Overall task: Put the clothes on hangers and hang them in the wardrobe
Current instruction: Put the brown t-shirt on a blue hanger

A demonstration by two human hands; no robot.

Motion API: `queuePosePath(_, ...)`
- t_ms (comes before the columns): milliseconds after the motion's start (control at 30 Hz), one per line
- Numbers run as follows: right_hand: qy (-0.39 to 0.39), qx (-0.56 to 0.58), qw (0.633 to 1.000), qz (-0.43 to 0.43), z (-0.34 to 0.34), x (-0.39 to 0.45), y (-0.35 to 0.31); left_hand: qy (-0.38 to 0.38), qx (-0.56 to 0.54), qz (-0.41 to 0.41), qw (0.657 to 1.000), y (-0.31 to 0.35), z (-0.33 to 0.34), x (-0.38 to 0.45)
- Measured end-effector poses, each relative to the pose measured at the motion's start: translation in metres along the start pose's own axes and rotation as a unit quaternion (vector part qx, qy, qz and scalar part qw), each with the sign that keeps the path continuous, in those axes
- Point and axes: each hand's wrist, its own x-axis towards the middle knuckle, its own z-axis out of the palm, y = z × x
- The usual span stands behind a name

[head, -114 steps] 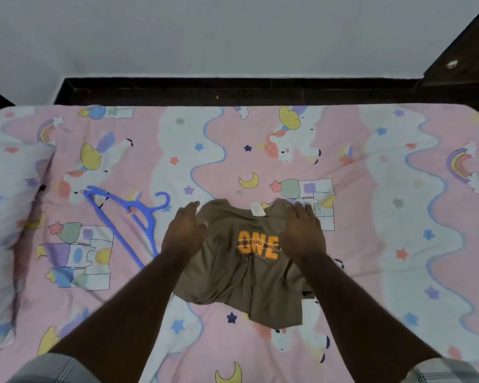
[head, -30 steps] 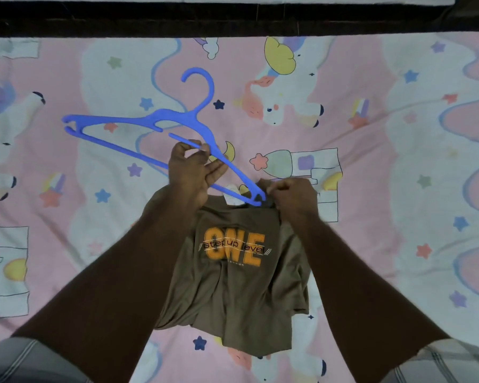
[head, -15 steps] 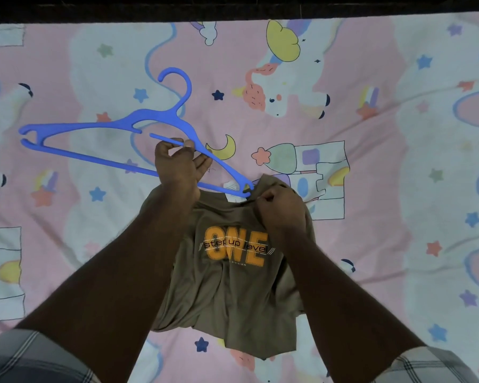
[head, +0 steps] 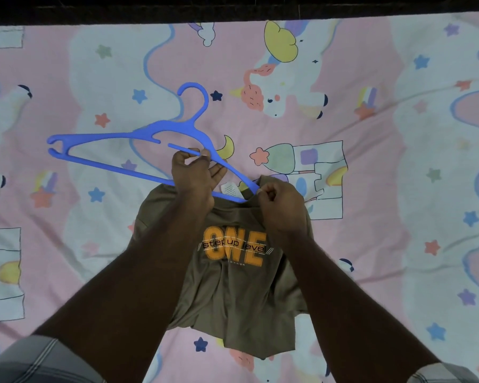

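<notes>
An olive-brown T-shirt (head: 241, 297) with an orange "ONE" print lies flat on the bed, collar away from me. A blue plastic hanger (head: 116, 139) is held tilted above it, hook pointing away. My left hand (head: 195, 175) grips the hanger's lower bar near its middle. The hanger's right arm tip sits inside the shirt's neck opening. My right hand (head: 281, 205) pinches the collar on the right side, holding the opening up around that tip. A white label shows inside the collar.
The bed is covered by a pink and white sheet (head: 385, 161) printed with unicorns, stars and castles. A dark bed frame edge (head: 233, 9) runs along the top. The wardrobe is out of view.
I picked the hanger up from the left of the bed and brought it over the shirt. Over the last second its right tip has gone a little deeper into the collar.
</notes>
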Motion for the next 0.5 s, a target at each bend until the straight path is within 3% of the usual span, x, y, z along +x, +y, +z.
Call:
queuePosePath(233, 0.020, 0.011, 1.000, 0.017, -0.022, 0.008, 0.010, -0.016, 0.000, -0.024, 1.000, -0.017, 0.007, -0.012)
queuePosePath(400, -0.077, -0.076, 0.994, -0.019, -0.026, 0.025, 0.006, -0.005, 0.020, -0.059, 0.998, -0.018, 0.009, -0.012)
queuePosePath(500, -0.090, -0.085, 0.992, -0.025, -0.028, 0.033, -0.001, -0.015, 0.042, -0.073, 0.996, -0.020, 0.009, -0.013)
